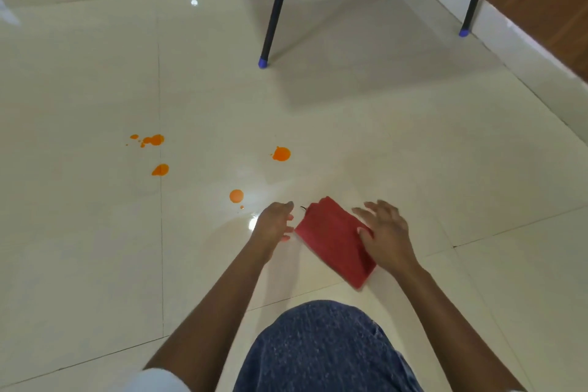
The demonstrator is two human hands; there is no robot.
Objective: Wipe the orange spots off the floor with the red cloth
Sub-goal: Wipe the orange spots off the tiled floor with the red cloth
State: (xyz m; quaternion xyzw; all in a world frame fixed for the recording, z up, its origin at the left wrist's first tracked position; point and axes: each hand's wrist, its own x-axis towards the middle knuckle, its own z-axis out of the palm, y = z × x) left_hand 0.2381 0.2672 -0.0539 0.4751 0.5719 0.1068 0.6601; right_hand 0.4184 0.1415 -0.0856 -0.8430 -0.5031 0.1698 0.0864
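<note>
The red cloth (331,237) lay folded on the pale tiled floor (413,137), just below the centre of the frame. My left hand (274,223) was at its left edge, fingers loosely extended and holding nothing; I could not tell whether they touched it. My right hand (386,232) rested on its right side, fingers spread apart, thumb on the fabric. The orange spots (281,154) sat at centre left, above my hands.
</note>
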